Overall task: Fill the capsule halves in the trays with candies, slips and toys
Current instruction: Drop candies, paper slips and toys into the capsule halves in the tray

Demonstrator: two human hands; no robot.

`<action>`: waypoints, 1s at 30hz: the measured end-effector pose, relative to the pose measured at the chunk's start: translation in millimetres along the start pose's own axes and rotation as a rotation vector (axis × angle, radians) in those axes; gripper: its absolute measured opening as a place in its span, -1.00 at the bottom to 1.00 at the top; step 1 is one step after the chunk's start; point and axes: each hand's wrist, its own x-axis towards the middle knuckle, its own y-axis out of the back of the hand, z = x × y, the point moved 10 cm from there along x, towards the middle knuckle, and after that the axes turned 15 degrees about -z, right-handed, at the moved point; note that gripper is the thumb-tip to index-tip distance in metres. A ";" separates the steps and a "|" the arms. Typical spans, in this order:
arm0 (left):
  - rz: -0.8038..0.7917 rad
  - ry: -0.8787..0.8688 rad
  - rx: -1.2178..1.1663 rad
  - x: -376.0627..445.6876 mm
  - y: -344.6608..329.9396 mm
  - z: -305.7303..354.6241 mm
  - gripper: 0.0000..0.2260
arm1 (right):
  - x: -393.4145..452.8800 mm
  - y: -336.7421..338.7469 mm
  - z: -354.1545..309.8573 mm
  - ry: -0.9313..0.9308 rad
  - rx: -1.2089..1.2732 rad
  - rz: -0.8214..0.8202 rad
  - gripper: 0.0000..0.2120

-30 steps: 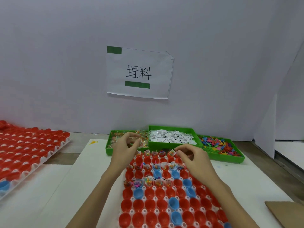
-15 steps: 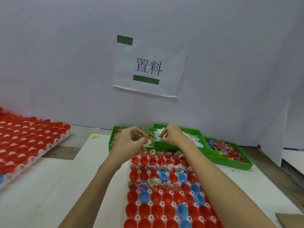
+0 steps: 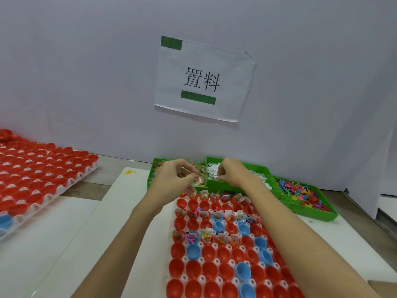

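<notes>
Left hand (image 3: 174,179): over candy bin (image 3: 154,168), fingers curled, pinching sth small.
Right hand (image 3: 233,174): in slip bin (image 3: 240,186), fingers curled down on slips (image 3: 211,169).
Toy bin (image 3: 318,214): far right, w/ bright toys (image 3: 300,191).
Capsule tray (image 3: 183,277): red & blue halves, back rows filled.
2nd tray (image 3: 71,181): left, red halves.
Wall sign (image 3: 203,79): white paper, green bars.

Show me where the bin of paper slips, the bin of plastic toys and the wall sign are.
bin of paper slips (image 3: 261,170), head view, on its far green rim.
bin of plastic toys (image 3: 311,214), head view, on its near green wall.
wall sign (image 3: 169,87), head view, on blank paper left of the characters.
</notes>
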 end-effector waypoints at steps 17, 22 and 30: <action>-0.013 0.026 -0.101 2.3 -8.9 -6.7 -0.92 | -19.7 6.0 35.8 -0.002 0.286 0.155 -0.84; -0.035 0.030 -0.325 -1.8 -17.4 -7.0 -0.93 | -49.1 13.6 41.9 0.016 0.474 0.280 -0.80; -0.143 0.028 -0.388 -3.8 -43.0 4.5 -0.86 | -133.8 4.8 0.6 0.280 0.822 0.233 -0.86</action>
